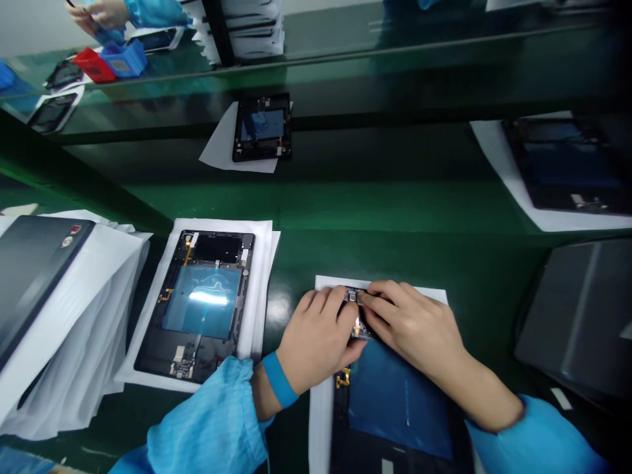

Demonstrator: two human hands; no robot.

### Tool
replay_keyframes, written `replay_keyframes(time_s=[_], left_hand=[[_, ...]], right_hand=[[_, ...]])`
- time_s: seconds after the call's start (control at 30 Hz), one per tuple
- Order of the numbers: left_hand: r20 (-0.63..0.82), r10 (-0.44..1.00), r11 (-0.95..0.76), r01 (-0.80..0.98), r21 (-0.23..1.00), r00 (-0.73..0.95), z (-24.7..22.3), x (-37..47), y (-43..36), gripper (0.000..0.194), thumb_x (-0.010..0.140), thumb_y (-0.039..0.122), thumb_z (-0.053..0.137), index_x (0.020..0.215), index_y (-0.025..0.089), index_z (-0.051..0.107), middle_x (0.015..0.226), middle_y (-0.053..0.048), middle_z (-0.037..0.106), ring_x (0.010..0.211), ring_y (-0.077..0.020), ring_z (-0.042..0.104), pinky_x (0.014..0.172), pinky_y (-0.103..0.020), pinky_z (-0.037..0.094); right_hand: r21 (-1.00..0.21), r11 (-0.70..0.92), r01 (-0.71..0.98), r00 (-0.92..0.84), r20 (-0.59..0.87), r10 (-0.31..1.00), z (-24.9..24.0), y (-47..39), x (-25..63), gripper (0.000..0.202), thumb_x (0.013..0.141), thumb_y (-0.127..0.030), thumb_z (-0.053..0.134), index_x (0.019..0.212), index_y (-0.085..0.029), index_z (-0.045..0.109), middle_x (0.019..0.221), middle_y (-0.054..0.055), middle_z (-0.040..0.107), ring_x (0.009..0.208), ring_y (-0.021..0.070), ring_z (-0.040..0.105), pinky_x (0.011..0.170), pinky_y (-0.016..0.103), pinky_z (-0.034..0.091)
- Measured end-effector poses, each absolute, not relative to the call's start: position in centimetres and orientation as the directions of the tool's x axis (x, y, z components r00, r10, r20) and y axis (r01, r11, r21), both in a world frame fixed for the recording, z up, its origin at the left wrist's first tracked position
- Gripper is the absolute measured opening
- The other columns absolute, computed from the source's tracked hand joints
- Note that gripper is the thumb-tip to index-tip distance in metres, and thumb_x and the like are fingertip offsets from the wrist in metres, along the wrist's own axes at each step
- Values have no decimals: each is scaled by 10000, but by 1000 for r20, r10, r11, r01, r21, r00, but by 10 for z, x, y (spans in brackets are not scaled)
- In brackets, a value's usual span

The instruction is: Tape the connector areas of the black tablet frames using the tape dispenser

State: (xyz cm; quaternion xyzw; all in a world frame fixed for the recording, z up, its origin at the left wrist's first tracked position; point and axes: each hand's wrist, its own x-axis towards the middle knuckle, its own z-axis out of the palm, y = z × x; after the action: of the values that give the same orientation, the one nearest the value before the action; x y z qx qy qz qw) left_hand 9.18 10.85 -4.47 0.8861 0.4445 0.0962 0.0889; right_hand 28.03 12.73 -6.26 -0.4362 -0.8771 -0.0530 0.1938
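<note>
An opened tablet (pixel 399 408) lies on white sheets in front of me, with a blue film-covered battery panel in its casing. At its top end, a small circuit board (pixel 359 322) shows between my hands. My left hand (pixel 318 336), with a blue band at the wrist, grips the board from the left, thumb at its lower edge. From the right, the bent fingers of my right hand (pixel 417 322) close on the board's upper part, beside a small square metallic component (pixel 351 296). My fingers hide much of the board.
Another opened tablet (pixel 202 303) lies on paper to the left, beside a stack of paper-interleaved panels (pixel 59 296). More opened tablets rest on the shelf, at centre (pixel 261 128) and right (pixel 567 161). A dark grey object (pixel 577 322) stands at right. A co-worker's hands (pixel 101 16) are beyond red and blue bins.
</note>
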Motion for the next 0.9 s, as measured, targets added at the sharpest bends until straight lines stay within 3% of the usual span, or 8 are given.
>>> replay_keyframes(time_s=[0.2,0.3,0.4,0.47,0.57,0.63,0.77,0.9], left_hand=[[50,832,-536,777,328,553,-44,94,112,482,818,379,658,1190,105,520,1263,-175,539,1122,-323,542,953,-461,467],[18,876,-424,751,506,482,-39,92,107,551,782,309,697,1260,140,482,1353,-170,477,1229,-332,479,1026,-496,424],[-55,952,-134,573,808,300,-27,77,85,621,785,276,680,1344,211,418,1470,-134,361,1363,-296,352,1115,-481,345],[-233,954,164,329,930,186,-14,60,64,592,822,326,654,1359,252,417,1495,-107,346,1373,-280,353,1114,-460,351],[-541,823,551,-9,835,175,5,40,37,509,869,417,619,1335,275,473,1492,-89,384,1333,-279,428,1092,-445,377],[-628,738,665,-103,740,247,12,42,27,505,865,420,627,1323,250,499,1461,-109,434,1280,-281,494,1061,-454,407],[-556,752,583,36,812,356,3,82,30,366,831,299,641,1177,187,601,1144,-83,668,1046,-240,643,923,-411,507],[-417,878,331,330,884,236,-8,99,49,63,790,154,585,793,169,646,752,-6,673,750,-182,648,694,-280,535]], right_hand=[[99,596,797,-602,224,767,-50,119,270,235,871,-150,500,1038,-131,665,1110,83,631,827,181,572,549,283,466],[63,611,789,-609,215,764,-47,111,272,303,843,-124,503,1107,-132,651,1182,94,609,902,204,578,617,294,520],[-38,689,724,-659,255,707,-47,92,292,331,871,-142,468,1148,-182,645,1250,67,589,1073,235,552,787,347,540],[-65,705,707,-663,288,691,-51,71,313,317,919,-194,440,1166,-200,639,1284,60,575,1160,253,518,890,396,509],[-64,647,759,-587,363,724,-64,41,342,348,972,-307,403,1220,-167,602,1312,95,559,1212,277,495,949,428,466],[-92,621,779,-542,399,739,-76,28,352,404,982,-336,373,1296,-146,542,1341,114,535,1243,284,480,973,434,446],[-202,622,756,-504,426,751,-97,18,356,528,970,-343,377,1476,-202,327,1398,90,488,1245,281,493,1016,455,424],[-303,640,706,-484,454,748,-111,21,358,629,918,-379,423,1513,-286,241,1427,57,459,1221,306,520,991,496,463]])
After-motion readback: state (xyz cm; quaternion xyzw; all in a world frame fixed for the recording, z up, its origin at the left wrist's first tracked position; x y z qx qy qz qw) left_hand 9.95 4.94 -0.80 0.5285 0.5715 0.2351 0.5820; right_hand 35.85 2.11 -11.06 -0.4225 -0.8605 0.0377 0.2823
